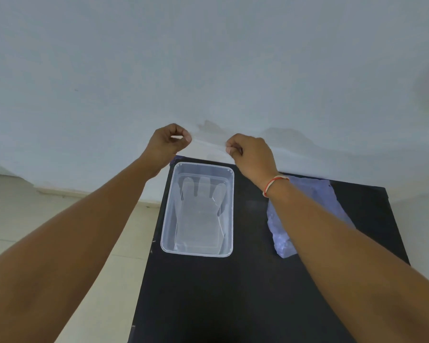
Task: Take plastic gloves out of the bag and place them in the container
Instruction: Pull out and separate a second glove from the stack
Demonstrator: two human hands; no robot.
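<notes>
My left hand (170, 142) and my right hand (250, 154) are raised above the far end of the black table, each with thumb and fingers pinched together. A faint edge of a clear plastic glove (208, 143) stretches between the two pinches and is barely visible against the wall. Below them stands the clear rectangular container (167, 214). Inside its outline shows a transparent glove (198, 219), fingers pointing to the far end. The bluish plastic bag (315, 194) lies flat on the table to the right, partly hidden under my right forearm.
The black table (233, 293) ends at a pale wall just behind the container. Left of the table is a light tiled floor (60, 206). A thread bracelet (274, 184) circles my right wrist.
</notes>
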